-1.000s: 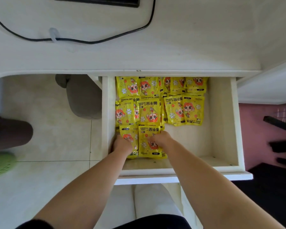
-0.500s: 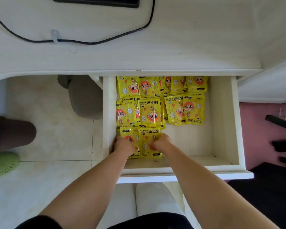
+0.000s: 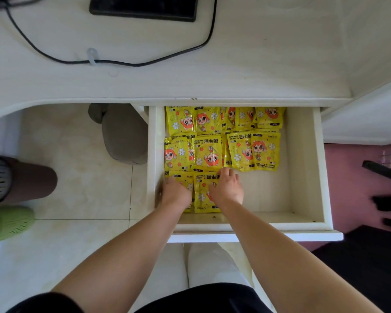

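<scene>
The right hand [image 3: 227, 188] rests with loose, spread fingers on the front packet [image 3: 202, 195]; the left hand [image 3: 176, 195] lies beside it (whether its fingers grip, I cannot tell). A sideways push may ruffle the slick rows [image 3: 209, 152].

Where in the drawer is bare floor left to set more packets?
Bare floor runs from the packets to the right wall, and right of the right hand toward the front. Left and back are crowded.

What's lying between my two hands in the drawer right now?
A yellow hand warmer packet lies flat in the drawer between the left hand and the right hand, as the head view shows.
</scene>
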